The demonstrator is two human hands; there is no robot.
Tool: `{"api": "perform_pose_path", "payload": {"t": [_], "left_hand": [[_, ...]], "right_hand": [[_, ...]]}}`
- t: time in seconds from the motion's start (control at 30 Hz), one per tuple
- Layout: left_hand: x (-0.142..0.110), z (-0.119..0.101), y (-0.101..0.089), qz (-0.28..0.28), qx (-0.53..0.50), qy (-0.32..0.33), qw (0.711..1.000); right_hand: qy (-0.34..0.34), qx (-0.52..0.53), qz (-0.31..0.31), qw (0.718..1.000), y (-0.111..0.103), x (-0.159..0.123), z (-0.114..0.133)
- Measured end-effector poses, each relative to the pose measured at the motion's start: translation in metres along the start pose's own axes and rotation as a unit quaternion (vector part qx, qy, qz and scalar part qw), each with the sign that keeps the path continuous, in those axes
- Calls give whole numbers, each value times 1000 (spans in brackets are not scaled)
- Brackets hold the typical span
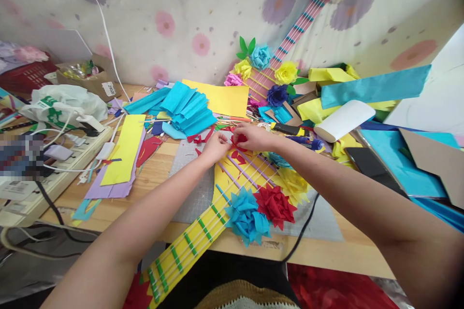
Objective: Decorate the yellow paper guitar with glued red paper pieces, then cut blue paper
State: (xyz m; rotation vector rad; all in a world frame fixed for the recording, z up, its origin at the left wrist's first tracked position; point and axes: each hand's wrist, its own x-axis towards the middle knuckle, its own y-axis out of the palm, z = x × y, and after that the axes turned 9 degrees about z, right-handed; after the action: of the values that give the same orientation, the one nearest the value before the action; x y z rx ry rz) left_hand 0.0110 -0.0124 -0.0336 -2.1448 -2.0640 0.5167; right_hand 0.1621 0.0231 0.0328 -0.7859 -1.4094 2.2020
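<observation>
Both hands meet over the far end of a yellow paper guitar [188,236], which has green frets, white strings and lilac strips. Red crepe paper [238,138] is pinched in my right hand [252,136]. My left hand [216,147] is closed at the left side of that red paper, its fingertips together; what lies between them is too small to make out. Loose red scraps lie on the guitar body below. A blue paper flower [247,216], a red paper flower [275,204] and a yellow paper flower [293,184] sit on the guitar's near side.
A grey cutting mat [192,198] lies under the guitar. Folded blue crepe paper [188,106] and yellow sheets [125,149] are to the left, near a power strip [72,166]. A pink paper guitar [295,34] leans on the wall. A phone [375,169] lies right.
</observation>
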Motion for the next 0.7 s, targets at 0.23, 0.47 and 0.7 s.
{"api": "perform_pose_path", "payload": {"t": [0.23,0.47,0.7], "left_hand": [[2,3,5,13,-40,5,999],[-8,-9,0,46,-72,-4,996],[-8,-5,-2,68,-65,50,994]], "right_hand": [[15,-9,1,1000,-1,-2,4],[17,-8,-9,1000,1,-2,4],[16,-19,-1,1000,-1,-2,5]]}}
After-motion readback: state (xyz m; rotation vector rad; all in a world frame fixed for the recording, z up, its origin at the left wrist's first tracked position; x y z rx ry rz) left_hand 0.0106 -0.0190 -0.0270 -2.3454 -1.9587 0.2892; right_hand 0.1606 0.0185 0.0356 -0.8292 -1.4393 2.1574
